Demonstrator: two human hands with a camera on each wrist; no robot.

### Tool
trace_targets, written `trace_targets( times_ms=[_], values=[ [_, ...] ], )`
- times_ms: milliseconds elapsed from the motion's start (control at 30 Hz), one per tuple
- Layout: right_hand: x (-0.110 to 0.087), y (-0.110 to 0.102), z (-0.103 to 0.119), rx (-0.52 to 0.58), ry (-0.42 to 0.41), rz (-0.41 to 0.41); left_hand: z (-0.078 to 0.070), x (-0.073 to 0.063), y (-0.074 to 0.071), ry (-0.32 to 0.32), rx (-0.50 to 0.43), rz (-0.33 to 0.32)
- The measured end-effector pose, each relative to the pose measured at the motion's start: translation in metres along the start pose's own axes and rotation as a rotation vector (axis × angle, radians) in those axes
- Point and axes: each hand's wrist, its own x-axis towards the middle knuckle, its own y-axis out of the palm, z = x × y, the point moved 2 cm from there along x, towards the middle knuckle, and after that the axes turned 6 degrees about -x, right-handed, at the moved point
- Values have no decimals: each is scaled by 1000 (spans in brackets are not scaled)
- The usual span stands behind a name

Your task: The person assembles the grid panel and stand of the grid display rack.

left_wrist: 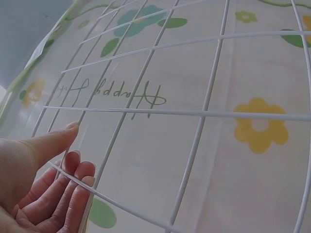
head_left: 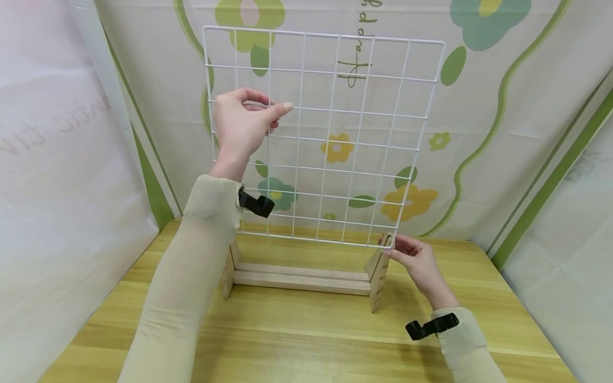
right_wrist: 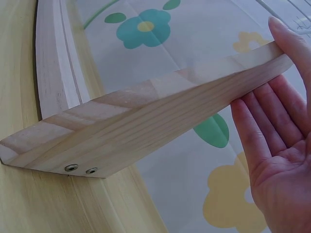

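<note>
A white wire grid panel [head_left: 331, 110] stands upright, its lower edge level with the tops of a wooden stand [head_left: 301, 283]. My left hand [head_left: 241, 119] pinches wires in the grid's upper left part, thumb in front and fingertips bent behind, as the left wrist view also shows. At the grid's lower right corner, my right hand [head_left: 421, 266] holds the top of the stand's right side panel [right_wrist: 160, 116], thumb on one edge and fingers against the other side. Whether that hand also grips the grid corner is unclear. My left sleeve partly hides the stand's left side.
The stand rests on a wood-grain table [head_left: 287, 340]. Behind it hangs a pale cloth backdrop [head_left: 479, 133] with printed flowers and lettering. White cloth walls [head_left: 62, 159] close in on both sides. Two screw heads [right_wrist: 71, 168] show low on the side panel.
</note>
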Motion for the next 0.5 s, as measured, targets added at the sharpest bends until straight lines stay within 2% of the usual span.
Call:
trace_targets(
  times_ms=[100,333,500],
  values=[
    [0,-1,-1,-33,19,-19,0,4,2,-7,14,0],
    [1,0,-1,-38,26,-21,1,13,8,-80,35,6],
    [2,1,-2,-28,12,-20,1,18,11,-78,25,9]
  ],
)
